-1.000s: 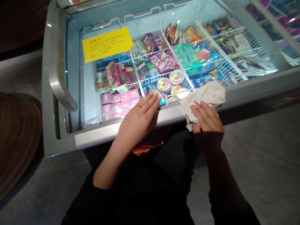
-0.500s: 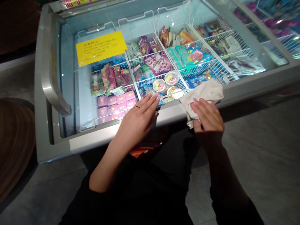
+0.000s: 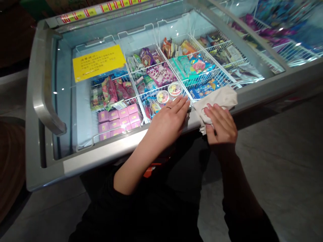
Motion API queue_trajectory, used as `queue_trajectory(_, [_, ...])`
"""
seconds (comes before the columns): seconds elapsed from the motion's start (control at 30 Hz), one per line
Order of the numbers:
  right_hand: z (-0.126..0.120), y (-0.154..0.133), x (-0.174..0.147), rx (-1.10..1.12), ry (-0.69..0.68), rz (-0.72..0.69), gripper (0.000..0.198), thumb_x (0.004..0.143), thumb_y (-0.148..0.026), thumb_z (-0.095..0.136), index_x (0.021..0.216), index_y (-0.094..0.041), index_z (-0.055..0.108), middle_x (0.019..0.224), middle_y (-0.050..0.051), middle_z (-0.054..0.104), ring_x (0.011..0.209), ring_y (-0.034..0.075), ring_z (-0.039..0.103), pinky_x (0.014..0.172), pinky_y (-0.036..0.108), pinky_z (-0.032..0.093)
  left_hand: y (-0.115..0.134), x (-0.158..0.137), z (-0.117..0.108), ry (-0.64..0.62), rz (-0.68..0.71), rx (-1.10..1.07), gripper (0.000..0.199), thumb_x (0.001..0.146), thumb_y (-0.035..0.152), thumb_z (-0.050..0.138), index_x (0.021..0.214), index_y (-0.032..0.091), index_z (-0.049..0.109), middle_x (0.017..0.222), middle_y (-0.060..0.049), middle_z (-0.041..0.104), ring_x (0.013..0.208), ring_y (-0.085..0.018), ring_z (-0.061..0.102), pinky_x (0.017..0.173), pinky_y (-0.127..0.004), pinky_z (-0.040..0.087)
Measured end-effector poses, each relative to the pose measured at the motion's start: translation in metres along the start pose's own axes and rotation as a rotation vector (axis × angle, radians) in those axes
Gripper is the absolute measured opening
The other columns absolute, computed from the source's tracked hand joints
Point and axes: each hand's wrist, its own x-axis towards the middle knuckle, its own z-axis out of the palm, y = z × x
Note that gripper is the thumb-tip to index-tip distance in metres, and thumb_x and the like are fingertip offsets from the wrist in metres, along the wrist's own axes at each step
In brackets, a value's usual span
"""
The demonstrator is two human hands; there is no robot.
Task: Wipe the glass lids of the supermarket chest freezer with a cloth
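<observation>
A folded pale cloth (image 3: 219, 99) lies over the front rim (image 3: 121, 143) of a glass-topped chest freezer. My right hand (image 3: 222, 126) is on the cloth, pressing it against the rim with the fingers laid across it. To its left, my left hand (image 3: 169, 119) rests flat on the rim and the glass edge, fingers stretched out and holding nothing; a thin dark ring shows on one finger. Under the glass near my left hand are round ice cream cups (image 3: 163, 96) and pink boxes (image 3: 118, 121) in wire baskets.
A yellow notice (image 3: 99, 63) lies at the left of the glass. The lid's curved metal handle (image 3: 47, 112) stands up at the left end. Bagged frozen goods (image 3: 161, 74) fill the other baskets. Price tags (image 3: 111, 7) line the back edge. A round brown wooden object (image 3: 11, 168) stands at the far left.
My left hand has slid right along the rim, closer to the cloth. My right hand stays on the cloth. The freezer has shifted left and slightly down in view.
</observation>
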Motion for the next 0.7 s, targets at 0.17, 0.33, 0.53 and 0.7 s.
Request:
queue_trajectory(0.17, [0.01,0.007,0.012,0.002,0.052,0.036,0.049,0.103,-0.026,0.044,0.147,-0.02,0.064,0.142,0.014,0.072,0.141,0.033,0.061,0.122,0.055,0.041,0.002,0.005,0.012,-0.01,0.0,0.002,0.047,0.11,0.018,0.042,0.156,0.013,0.05,0.162,-0.017,0.052,0.155,-0.028,0.045,0.127,-0.051,0.042])
queue_trajectory(0.33, [0.004,-0.003,-0.002,0.04,-0.003,-0.06,0.047,0.102,-0.023,0.042,0.142,-0.02,0.067,0.139,0.013,0.074,0.139,0.03,0.063,0.12,0.051,0.044,0.005,0.001,0.008,-0.035,-0.014,0.042,0.048,0.108,0.012,0.044,0.156,0.01,0.05,0.164,-0.018,0.05,0.156,-0.029,0.044,0.127,-0.049,0.043])
queue_trajectory(0.53, [-0.004,0.028,-0.003,0.017,-0.026,0.018,0.049,0.099,-0.025,0.043,0.141,-0.02,0.068,0.138,0.014,0.074,0.139,0.034,0.062,0.119,0.058,0.044,0.005,-0.001,0.009,-0.01,0.005,0.046,0.05,0.109,0.014,0.043,0.159,0.013,0.047,0.163,-0.017,0.051,0.155,-0.029,0.045,0.126,-0.052,0.044])
queue_trajectory(0.7, [0.004,0.025,0.012,-0.014,0.013,0.055,0.051,0.102,-0.028,0.041,0.147,-0.021,0.064,0.141,0.013,0.072,0.141,0.034,0.06,0.121,0.058,0.041,0.004,-0.002,0.01,-0.005,0.004,0.041,0.05,0.109,0.014,0.044,0.159,0.014,0.048,0.163,-0.017,0.051,0.156,-0.029,0.044,0.127,-0.052,0.044])
